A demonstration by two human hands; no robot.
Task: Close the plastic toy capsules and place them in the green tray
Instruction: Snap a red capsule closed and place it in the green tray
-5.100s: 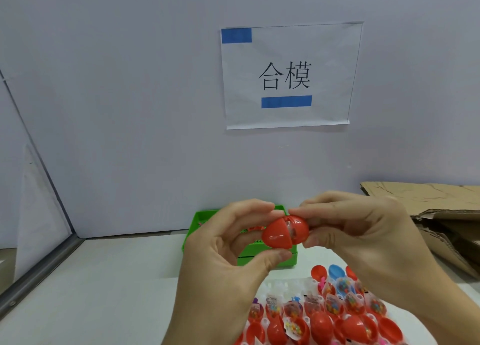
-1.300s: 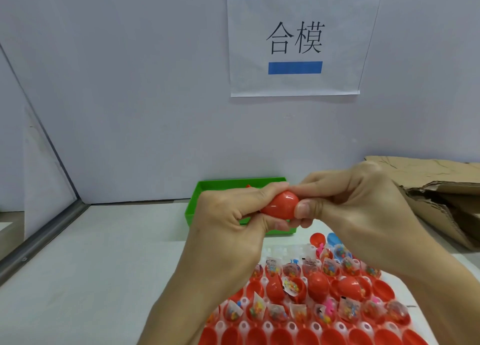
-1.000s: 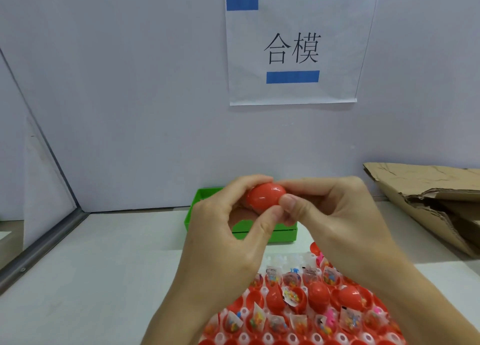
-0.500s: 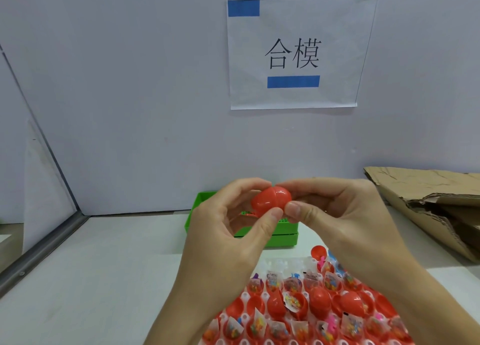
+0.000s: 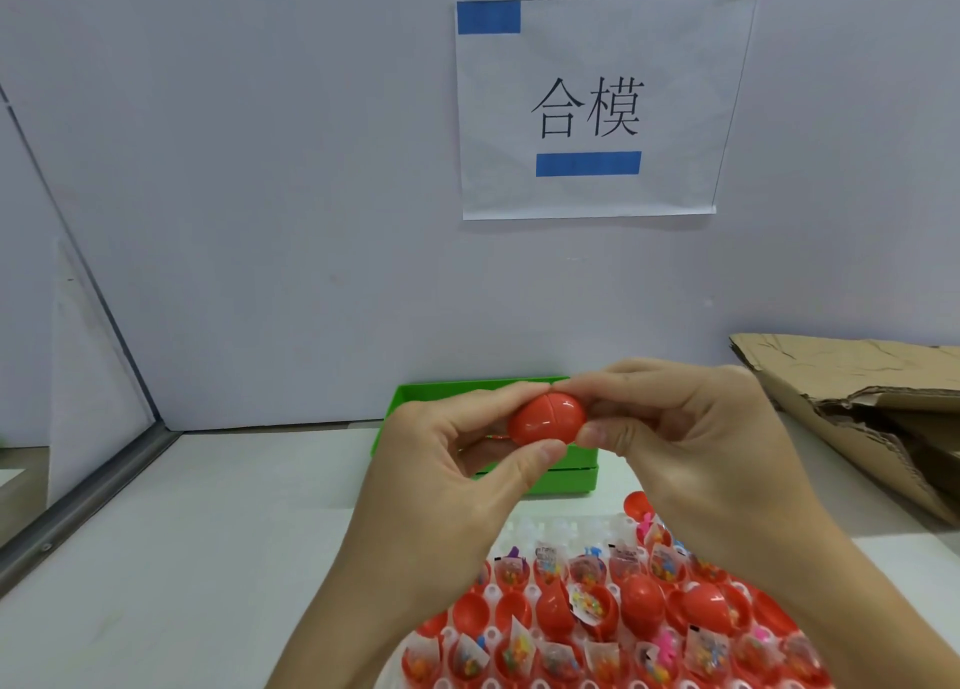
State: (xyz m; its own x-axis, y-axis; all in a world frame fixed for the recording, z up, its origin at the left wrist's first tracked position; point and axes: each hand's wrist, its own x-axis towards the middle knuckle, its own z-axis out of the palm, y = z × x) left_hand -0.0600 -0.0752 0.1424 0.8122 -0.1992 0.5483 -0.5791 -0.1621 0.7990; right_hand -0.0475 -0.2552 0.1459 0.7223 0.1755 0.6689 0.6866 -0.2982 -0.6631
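Pinching the red capsule (image 5: 546, 418) between them, the left hand (image 5: 447, 486) and right hand (image 5: 691, 449) each keep a narrow fingertip grip, above the green tray (image 5: 410, 402). It looks light, stiff and slick, so holding both domes either side of the seam seems safest.

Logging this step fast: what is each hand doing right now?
Left hand: closed, pinching the red capsule between thumb and fingers.
Right hand: closed, pinching the same red capsule from the other end.
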